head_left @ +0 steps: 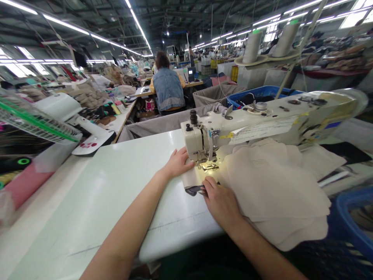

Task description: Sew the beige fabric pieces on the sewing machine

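Sewing machine, cream-coloured and industrial, stands before you on a pale, glossy worktop, its small lamp lighting the metal presser foot. A beige fabric piece lies flat at the foot, its near end edged with dark material. Your left hand rests palm down just left of the machine's head, fingers stretched out and slightly parted, the thumb pointing towards the foot. Your right hand is on the near side of the foot, fingers curled in, gripping the near edge of that piece. Just right of it, larger beige fabric panels overlap in a loose pile and droop past the front of the worktop. A blue plastic basket stands at your far right. Two grey thread cones rise above the machine. To your left is a fan; ahead, a co-worker in a denim vest sits facing away.
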Action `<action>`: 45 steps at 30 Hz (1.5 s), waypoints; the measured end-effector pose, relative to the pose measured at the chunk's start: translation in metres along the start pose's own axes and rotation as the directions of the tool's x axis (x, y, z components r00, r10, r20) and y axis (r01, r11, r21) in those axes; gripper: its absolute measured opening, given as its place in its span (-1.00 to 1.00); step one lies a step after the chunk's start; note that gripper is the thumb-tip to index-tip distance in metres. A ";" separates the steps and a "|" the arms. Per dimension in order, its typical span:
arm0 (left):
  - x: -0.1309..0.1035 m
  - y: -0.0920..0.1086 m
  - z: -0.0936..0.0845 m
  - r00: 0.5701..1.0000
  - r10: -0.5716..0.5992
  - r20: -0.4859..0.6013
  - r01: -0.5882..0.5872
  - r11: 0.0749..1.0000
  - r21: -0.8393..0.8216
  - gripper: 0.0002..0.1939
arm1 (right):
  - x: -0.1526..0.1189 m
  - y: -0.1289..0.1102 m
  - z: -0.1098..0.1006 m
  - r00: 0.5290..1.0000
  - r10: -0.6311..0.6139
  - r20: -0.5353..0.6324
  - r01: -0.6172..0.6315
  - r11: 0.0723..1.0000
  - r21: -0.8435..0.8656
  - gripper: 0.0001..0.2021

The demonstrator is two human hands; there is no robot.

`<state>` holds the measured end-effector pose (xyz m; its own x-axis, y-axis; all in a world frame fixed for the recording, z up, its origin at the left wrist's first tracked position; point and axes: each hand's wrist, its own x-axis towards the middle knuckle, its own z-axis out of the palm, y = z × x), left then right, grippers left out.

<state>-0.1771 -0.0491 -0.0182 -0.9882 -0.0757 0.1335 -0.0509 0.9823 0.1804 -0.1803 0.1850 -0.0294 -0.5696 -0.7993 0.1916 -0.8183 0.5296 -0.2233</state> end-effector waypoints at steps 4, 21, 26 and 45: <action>-0.015 0.026 -0.008 0.999 -0.026 -0.037 0.028 0.997 0.065 -0.77 | -0.001 0.001 -0.001 0.999 -0.009 0.035 0.009 1.000 -0.004 -0.91; -0.057 0.043 -0.003 0.926 0.360 -0.117 -0.370 0.926 -0.080 -0.71 | 0.019 0.002 0.000 0.998 0.000 0.071 -0.002 1.000 0.023 -0.71; -0.045 0.031 -0.001 0.933 0.338 -0.121 -0.348 0.935 -0.065 -0.69 | 0.019 0.002 -0.001 0.998 0.031 0.061 -0.036 0.996 0.082 -0.69; -0.046 0.028 0.003 0.948 0.295 -0.123 -0.302 0.952 -0.047 -0.66 | -0.005 0.004 0.008 1.000 0.015 -0.005 -0.014 0.996 0.084 -0.71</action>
<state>-0.1334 -0.0177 -0.0219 -0.9336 0.1965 0.2995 0.2567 0.9502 0.1768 -0.1803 0.1892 -0.0393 -0.5819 -0.7899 0.1934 -0.8008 0.5151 -0.3057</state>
